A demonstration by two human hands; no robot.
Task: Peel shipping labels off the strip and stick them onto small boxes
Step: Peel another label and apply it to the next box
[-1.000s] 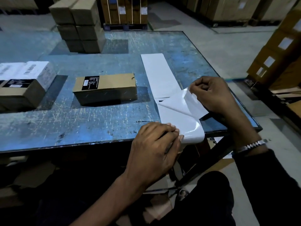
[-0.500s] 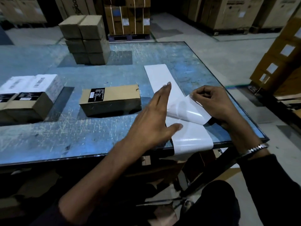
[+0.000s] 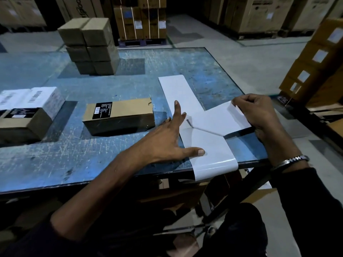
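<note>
Dark sleeves (image 3: 315,210) cover both arms; a silver link bracelet (image 3: 289,161) circles the right wrist.

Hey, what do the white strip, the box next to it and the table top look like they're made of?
Strip: glossy coated paper, likely release liner; it shines and curls over the edge.
Box: matte brown cardboard with a tuck flap and a black printed label.
Table top: probably blue-painted metal, heavily scratched; the look alone can't confirm.

On the table (image 3: 55,160), the strip (image 3: 175,89) lies at 3 o'clock of the box (image 3: 118,115); stacked boxes (image 3: 91,47) at 11 o'clock behind.
</note>
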